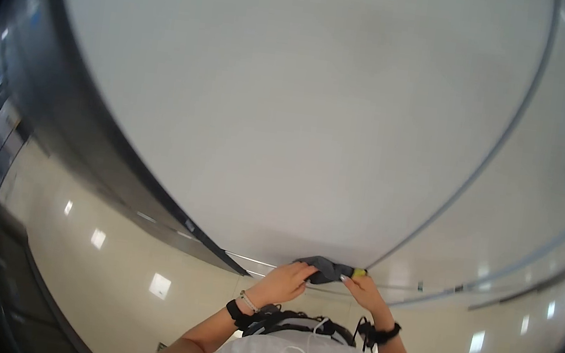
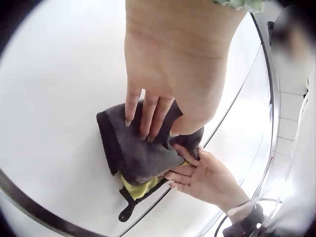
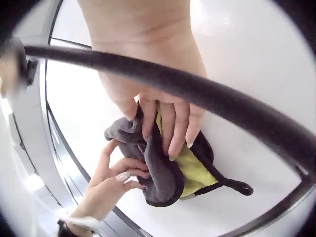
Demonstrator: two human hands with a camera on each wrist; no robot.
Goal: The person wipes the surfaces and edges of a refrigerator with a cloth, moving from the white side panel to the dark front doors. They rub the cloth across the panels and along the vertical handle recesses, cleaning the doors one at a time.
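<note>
1. In the head view, shows the gray cloth (image 1: 329, 268) at the near edge of the white surface (image 1: 289, 121), between the left hand (image 1: 281, 281) and the right hand (image 1: 368, 294), both grasping it; seems to be midway through folding or turning the cloth; probably calls next for drawing the layers together without losing either pinch; alone takes in the surface reaching far, but gives only a patch of the yellow-green layer (image 1: 359, 273)
2. In the left wrist view, shows the left fingers laid over the gray face, apparently pinching a fold with the thumb; reveals, unlike the head view, a black loop (image 2: 126, 214) at one corner
3. In the right wrist view, shows the right fingers across the yellow-green layer, apparently gripping; displays far more yellow-green than elsewhere, plus a dark curved bar (image 3: 207, 97) crossing before the right hand; leaves grip firmness unclear
</note>
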